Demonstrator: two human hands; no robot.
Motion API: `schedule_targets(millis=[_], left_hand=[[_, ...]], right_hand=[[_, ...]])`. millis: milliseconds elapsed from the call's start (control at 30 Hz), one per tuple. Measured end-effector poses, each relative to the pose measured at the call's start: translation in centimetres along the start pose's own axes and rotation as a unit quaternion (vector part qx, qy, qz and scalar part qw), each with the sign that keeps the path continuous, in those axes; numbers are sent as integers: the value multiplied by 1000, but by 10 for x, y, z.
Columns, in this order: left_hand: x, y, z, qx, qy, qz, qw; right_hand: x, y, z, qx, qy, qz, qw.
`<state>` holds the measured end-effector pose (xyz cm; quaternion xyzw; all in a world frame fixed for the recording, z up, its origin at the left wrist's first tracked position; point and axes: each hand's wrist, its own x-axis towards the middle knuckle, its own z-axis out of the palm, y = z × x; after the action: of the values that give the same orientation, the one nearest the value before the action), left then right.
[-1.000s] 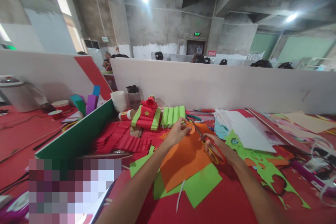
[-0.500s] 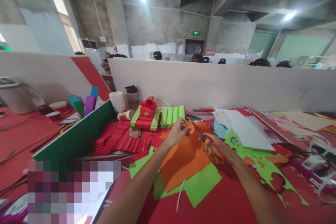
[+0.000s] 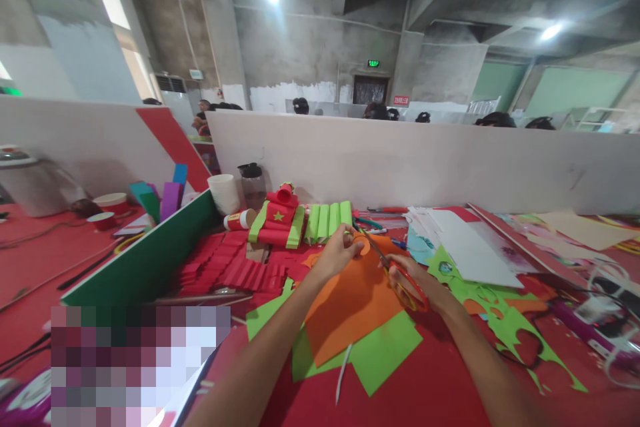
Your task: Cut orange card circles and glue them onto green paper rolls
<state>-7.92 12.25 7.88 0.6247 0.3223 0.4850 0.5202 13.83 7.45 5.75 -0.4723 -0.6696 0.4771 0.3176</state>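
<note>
A small rounded piece of orange paper [image 3: 364, 245] is pinched in the fingers of my left hand [image 3: 341, 252]. My right hand [image 3: 401, 272] grips scissors [image 3: 414, 288] with red and yellow handles, their blades pointing up and left beside that piece. Below both hands lies an orange sheet [image 3: 345, 313], on top of light green sheets [image 3: 385, 353]. A thin white stick [image 3: 344, 373] rests across the green paper's front. Left of my left hand are folded red paper strips [image 3: 230, 260] and a red and green paper model [image 3: 279, 215] bearing a star.
Green rolled tubes [image 3: 329, 220] stand behind my left hand. A green board [image 3: 145, 253] borders the left side, near a white cup [image 3: 224, 193] and a dark-lidded bottle [image 3: 251, 185]. Right are white sheets [image 3: 480, 247] and cut green scraps [image 3: 515, 327]. A white partition [image 3: 400, 157] runs behind.
Both hands stay in nearly the same place. The orange piece and the scissors have shifted only very slightly.
</note>
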Motion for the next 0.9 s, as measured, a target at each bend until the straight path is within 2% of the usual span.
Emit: schedule_targets(millis=[433, 567, 900], left_hand=[[-2, 3, -2, 12, -6, 1, 1000], [-1, 2, -3, 13, -7, 1, 1000], [-1, 0, 0, -11, 3, 4, 1000]], right_hand=[[2, -1, 1, 13, 44, 6, 999], [3, -2, 2, 17, 36, 14, 999], [0, 0, 3, 17, 17, -27, 999]])
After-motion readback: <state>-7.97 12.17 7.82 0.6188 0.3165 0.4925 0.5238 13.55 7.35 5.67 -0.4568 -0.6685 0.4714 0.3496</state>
